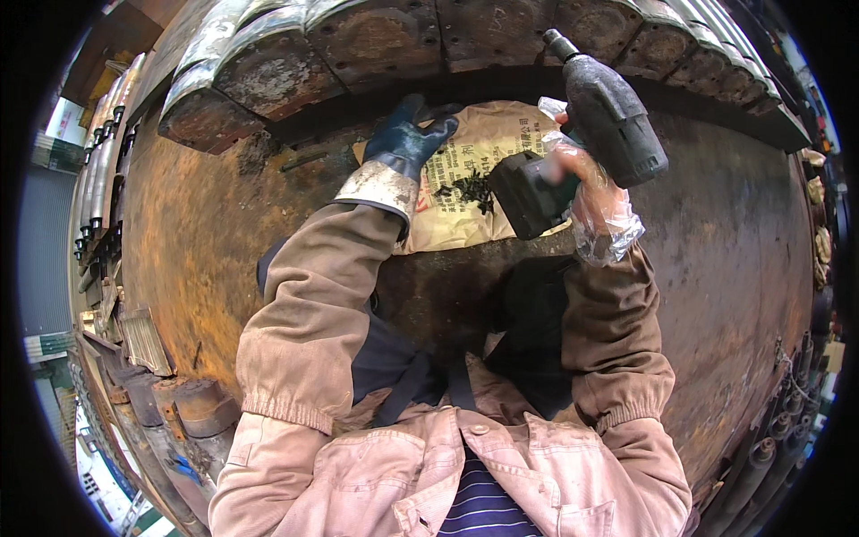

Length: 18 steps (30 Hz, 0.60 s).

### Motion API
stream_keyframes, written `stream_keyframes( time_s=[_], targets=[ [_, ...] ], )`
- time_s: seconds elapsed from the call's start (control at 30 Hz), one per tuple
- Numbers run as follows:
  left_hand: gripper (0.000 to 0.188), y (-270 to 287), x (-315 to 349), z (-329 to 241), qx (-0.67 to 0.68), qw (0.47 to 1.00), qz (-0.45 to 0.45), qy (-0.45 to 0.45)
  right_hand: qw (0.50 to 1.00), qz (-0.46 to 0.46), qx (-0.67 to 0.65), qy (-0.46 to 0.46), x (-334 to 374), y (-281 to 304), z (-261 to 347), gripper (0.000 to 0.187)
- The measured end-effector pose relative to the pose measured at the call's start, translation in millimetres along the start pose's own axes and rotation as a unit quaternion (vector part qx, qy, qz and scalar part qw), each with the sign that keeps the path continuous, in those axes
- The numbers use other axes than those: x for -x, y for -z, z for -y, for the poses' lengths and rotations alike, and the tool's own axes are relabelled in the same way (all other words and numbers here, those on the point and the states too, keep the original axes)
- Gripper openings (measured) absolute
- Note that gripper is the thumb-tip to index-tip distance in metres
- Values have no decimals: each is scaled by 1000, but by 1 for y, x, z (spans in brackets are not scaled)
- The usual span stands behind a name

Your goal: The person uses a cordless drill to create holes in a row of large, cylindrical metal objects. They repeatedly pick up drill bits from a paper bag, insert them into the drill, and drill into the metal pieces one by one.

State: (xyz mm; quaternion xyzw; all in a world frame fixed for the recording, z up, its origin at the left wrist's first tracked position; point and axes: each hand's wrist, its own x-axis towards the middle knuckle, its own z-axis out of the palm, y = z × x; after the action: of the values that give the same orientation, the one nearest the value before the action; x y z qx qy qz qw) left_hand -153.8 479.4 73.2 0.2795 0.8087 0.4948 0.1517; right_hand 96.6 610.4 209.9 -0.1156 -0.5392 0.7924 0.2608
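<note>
My right hand (577, 174), in a thin clear plastic glove, is wrapped round the handle of a dark cordless impact wrench (617, 121). The tool is raised over the right side of a tan paper sack (447, 228), its nose pointing up and left. Its battery pack (528, 192) hangs toward the sack's middle. My left hand (413, 134) wears a dark blue glove with a dirty whitish cuff; thumb and fingers are apart at the sack's upper left edge. On the printed sack lies a small heap of black bolts or screws (470, 190), too small to tell which.
A row of heavy rusty steel blocks (376, 45) curves across the far side. I sit on a rust-brown steel plate (197, 242). Metal cylinders (206, 407) stand at lower left, rods (98, 170) along the left, and more round metal parts (761, 452) at lower right.
</note>
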Motion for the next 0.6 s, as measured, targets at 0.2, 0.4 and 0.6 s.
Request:
stream_keyframes(
  time_s=[0.2,0.4,0.6],
  targets=[
    [98,33,25,50,-154,985,21,74,996,-49,-20,70,6,-2,13,43],
    [108,64,39,138,-263,941,-8,214,995,-72,-21,71,7,4,19,43],
    [97,58,40,198,-312,885,-38,343,999,-43,-16,21,10,20,19,51]
  ],
)
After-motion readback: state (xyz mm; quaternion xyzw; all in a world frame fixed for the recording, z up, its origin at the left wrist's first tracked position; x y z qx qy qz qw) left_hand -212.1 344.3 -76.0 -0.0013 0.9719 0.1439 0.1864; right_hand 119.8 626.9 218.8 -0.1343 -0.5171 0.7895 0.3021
